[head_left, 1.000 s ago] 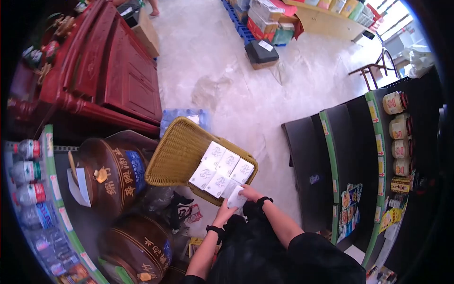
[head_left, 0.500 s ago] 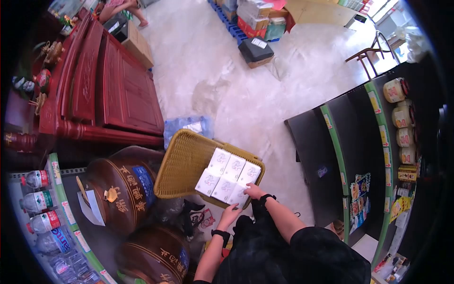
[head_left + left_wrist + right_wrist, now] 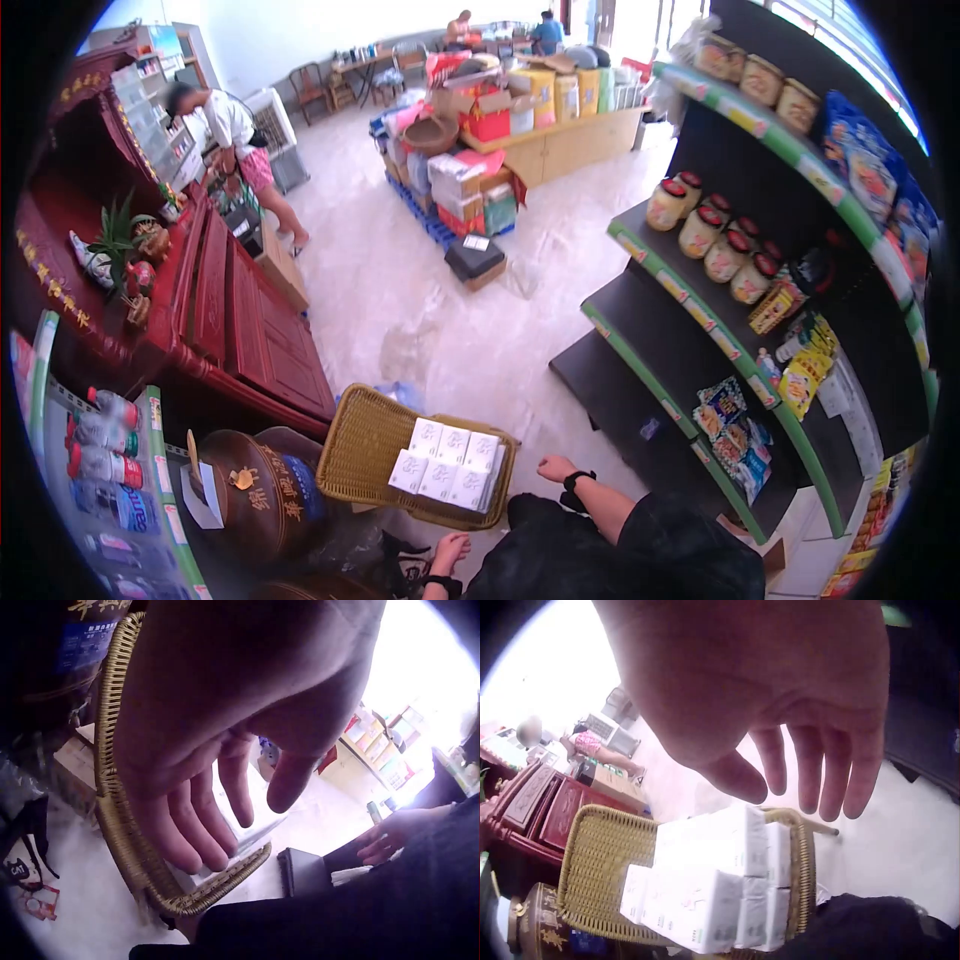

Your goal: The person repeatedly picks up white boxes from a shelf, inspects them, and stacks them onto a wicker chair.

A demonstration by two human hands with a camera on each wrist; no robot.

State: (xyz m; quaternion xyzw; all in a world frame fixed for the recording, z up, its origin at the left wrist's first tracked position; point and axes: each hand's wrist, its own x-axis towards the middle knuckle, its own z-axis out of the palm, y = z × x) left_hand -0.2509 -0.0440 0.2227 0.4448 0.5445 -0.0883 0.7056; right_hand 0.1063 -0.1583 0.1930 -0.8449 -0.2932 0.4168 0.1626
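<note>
A yellow-brown wicker basket (image 3: 362, 440) stands in front of the person, with several white tissue packs (image 3: 438, 482) stacked in rows inside it. My left hand (image 3: 450, 552) hangs below the basket's near edge, fingers loosely bent and holding nothing. In the left wrist view the fingers (image 3: 196, 825) overlap the basket rim (image 3: 154, 889) and packs. To the right of the basket, my right hand (image 3: 558, 468) is also bare of any object. Its fingers (image 3: 836, 776) hang down loosely in the right wrist view, above the packs (image 3: 697, 900).
Dark shelves (image 3: 660, 330) with jars (image 3: 735, 250) and snack bags rise on the right. Brown jars (image 3: 265, 495) and bottle shelves (image 3: 165, 500) line the left, below a red wooden cabinet (image 3: 265, 310). A black box (image 3: 475, 260) lies on the floor ahead; a person (image 3: 235, 140) stands beyond the cabinet.
Both hands held a white tissue pack at the basket's near edge; they have let it go among the others and drawn apart. The head view has tilted up toward the room.
</note>
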